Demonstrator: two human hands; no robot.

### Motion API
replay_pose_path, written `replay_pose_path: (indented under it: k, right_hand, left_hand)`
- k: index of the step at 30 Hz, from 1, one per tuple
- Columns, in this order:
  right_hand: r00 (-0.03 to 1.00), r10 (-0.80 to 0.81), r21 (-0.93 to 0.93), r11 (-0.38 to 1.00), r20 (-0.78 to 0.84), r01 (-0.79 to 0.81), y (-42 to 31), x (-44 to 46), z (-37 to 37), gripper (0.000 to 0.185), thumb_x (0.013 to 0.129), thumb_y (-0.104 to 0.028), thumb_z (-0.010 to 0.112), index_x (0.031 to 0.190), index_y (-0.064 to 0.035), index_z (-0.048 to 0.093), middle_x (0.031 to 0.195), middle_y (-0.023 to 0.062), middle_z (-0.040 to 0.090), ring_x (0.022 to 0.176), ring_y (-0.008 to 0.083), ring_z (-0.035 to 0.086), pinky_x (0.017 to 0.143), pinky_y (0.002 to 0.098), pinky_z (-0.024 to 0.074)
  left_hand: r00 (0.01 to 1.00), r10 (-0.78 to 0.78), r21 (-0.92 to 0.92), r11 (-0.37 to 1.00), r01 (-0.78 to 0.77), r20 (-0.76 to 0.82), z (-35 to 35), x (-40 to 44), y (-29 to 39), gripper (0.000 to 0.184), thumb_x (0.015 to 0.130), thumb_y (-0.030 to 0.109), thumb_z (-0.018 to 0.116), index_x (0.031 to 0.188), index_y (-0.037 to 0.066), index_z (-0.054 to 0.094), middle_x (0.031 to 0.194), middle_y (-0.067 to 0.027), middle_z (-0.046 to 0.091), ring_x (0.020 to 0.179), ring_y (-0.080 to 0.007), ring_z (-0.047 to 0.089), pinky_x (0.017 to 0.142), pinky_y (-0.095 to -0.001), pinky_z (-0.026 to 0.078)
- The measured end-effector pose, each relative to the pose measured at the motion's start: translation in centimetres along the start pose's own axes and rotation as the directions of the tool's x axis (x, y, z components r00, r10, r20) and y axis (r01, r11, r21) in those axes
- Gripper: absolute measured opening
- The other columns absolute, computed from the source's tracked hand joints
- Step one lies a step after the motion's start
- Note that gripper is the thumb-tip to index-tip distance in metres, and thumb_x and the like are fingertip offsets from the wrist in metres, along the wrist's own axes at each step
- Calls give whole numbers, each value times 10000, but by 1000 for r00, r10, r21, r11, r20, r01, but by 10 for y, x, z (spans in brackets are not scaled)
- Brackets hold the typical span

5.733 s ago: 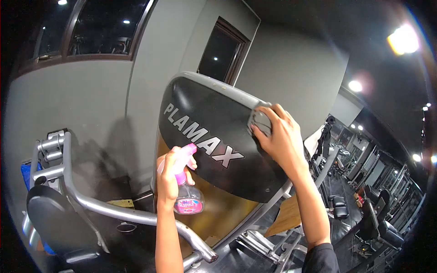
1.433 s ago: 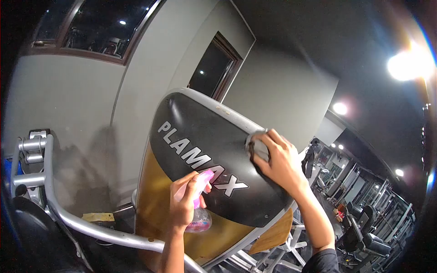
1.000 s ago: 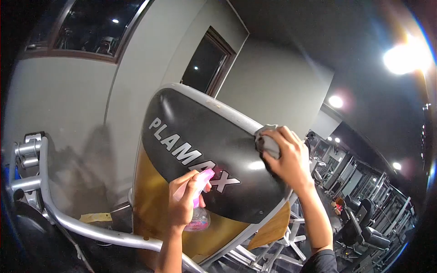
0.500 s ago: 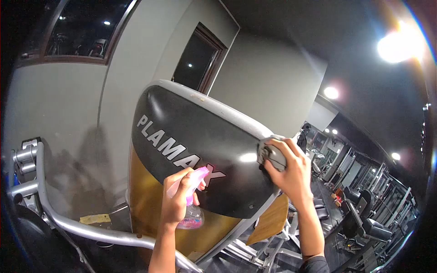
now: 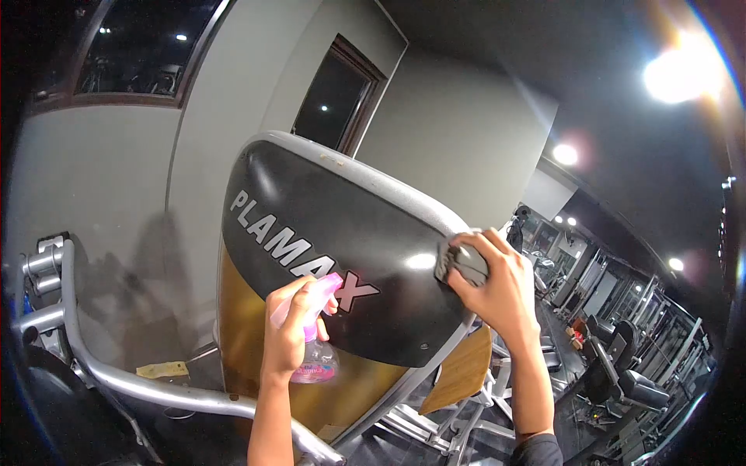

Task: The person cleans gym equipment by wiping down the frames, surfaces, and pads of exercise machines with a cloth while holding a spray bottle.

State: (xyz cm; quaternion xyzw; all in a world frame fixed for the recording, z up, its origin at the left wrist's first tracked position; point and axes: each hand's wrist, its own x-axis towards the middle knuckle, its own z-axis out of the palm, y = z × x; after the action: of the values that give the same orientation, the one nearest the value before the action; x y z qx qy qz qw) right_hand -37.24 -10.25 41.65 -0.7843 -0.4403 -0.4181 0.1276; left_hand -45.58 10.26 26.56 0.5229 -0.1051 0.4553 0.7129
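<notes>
My left hand point(image 5: 289, 320) is wrapped round the neck of a spray bottle point(image 5: 317, 363) with a pink trigger head and a clear body. The bottle is upright, in front of the dark panel point(image 5: 365, 256) lettered "PLAMAX" on a gym machine. Bunched in my right hand point(image 5: 503, 281) is a grey cloth point(image 5: 460, 264), pressed against the panel's upper right corner where it meets the silver frame edge point(image 5: 388, 186). Part of the cloth is hidden behind my fingers.
A bent silver tube point(image 5: 155, 392) runs low across the left. A brown board point(image 5: 458, 371) hangs below the panel's right edge. Black padded gym benches point(image 5: 641, 391) and racks stand at the right. A grey wall point(image 5: 101, 194) rises behind the machine.
My left hand has shifted a little to the left and up with the spray bottle. My right hand stays at the panel's corner with the cloth, its grip slightly changed.
</notes>
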Motion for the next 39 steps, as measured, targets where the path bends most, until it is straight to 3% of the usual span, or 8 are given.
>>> replay_pose_path:
  k: [4, 10, 14, 20, 26, 29, 35, 39]
  right_hand:
    - [980, -192, 68, 978, -47, 195, -30, 34, 38, 365, 707, -219, 727, 1044, -111, 638, 1007, 103, 627, 913, 306, 642, 807, 403, 521]
    - [849, -467, 132, 884, 246, 449, -80, 32, 80, 313, 677, -219, 736, 970, -135, 668, 906, 85, 617, 817, 303, 650, 700, 398, 538]
    - [882, -326, 64, 944, 340, 324, -82, 73, 69, 323, 682, -290, 730, 959, -124, 713, 947, 104, 658, 824, 306, 663, 730, 398, 536]
    - [897, -424, -28, 902, 124, 430, -116, 116, 144, 441, 727, -334, 714, 1086, -83, 667, 1079, 117, 621, 888, 309, 671, 743, 415, 561]
    - [728, -631, 102, 770, 266, 630, -153, 89, 168, 388, 703, -301, 726, 1048, -132, 673, 983, 96, 623, 873, 309, 656, 753, 417, 545]
    - [752, -383, -90, 860, 537, 503, -162, 112, 146, 405, 675, -298, 734, 1045, -135, 706, 1074, 110, 645, 872, 322, 671, 781, 418, 544]
    - [870, -419, -90, 886, 259, 454, -153, 136, 170, 421, 679, -308, 732, 1043, -103, 683, 1024, 102, 636, 832, 312, 670, 731, 420, 550]
    - [725, -611, 5, 766, 319, 643, -161, 80, 184, 393, 690, -293, 732, 1024, -96, 667, 959, 84, 615, 823, 295, 655, 684, 411, 552]
  left_hand:
    - [998, 61, 70, 996, -62, 20, -11, 1, 3, 509, 942, 422, 414, 897, -40, 624, 716, -114, 611, 453, -150, 539, 409, -259, 438]
    - [996, 47, 31, 999, -45, -77, -39, 0, 14, 501, 948, 401, 422, 903, -49, 636, 725, -94, 604, 474, -129, 529, 445, -245, 422]
    - [979, 76, -8, 997, -79, -187, -61, 0, 18, 487, 949, 397, 424, 877, -39, 628, 722, -98, 601, 449, -127, 514, 444, -246, 429]
    - [952, 81, 27, 997, -77, -295, -75, 3, 18, 462, 958, 382, 398, 870, -22, 605, 720, -121, 603, 438, -156, 516, 402, -264, 448]
    - [938, 66, -37, 996, -83, -342, -96, 0, 21, 467, 956, 387, 403, 884, -25, 610, 734, -119, 607, 450, -154, 521, 396, -264, 451]
    - [931, 61, -4, 998, -66, -359, -107, -3, 24, 473, 957, 386, 404, 893, -32, 617, 733, -121, 610, 444, -153, 520, 393, -266, 452]
    - [911, 67, -33, 996, -88, -407, -126, -5, 19, 450, 954, 346, 445, 946, -63, 632, 749, -107, 609, 613, -140, 576, 419, -248, 454]
    - [877, 88, 46, 996, -76, -473, -124, -3, 18, 481, 962, 390, 436, 910, -48, 628, 734, -122, 607, 459, -141, 520, 390, -267, 447]
